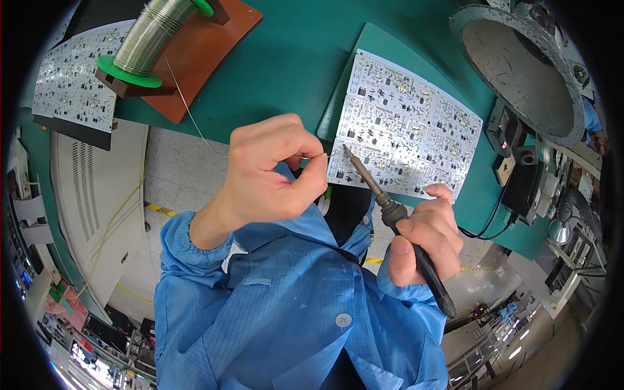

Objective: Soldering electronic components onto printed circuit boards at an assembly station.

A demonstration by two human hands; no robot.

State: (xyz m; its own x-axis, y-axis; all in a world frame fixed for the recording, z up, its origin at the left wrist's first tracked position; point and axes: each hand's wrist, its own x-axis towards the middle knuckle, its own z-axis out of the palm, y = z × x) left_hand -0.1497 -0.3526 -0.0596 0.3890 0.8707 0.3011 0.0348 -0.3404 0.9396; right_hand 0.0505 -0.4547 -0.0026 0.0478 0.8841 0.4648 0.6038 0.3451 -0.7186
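Observation:
Between the thumb and forefinger of my left hand (276, 172) is pinched a thin solder wire (193, 121), its short end poking out toward the board. The wire runs back to a big solder spool (153, 36) with green flanges. My right hand (429, 237) is closed around the black handle of a soldering iron (370, 179). The iron's tip is at the left part of a white circuit board panel (416, 123) covered with small components, close to the wire's end. Whether tip and wire touch cannot be made out.
The spool's stand has a reddish-brown base (201, 52) on the green bench mat (292, 58). Another populated panel (81, 78) lies at the far left. At the right are a large grey round duct (520, 71) and a black box (523, 185) with a cable.

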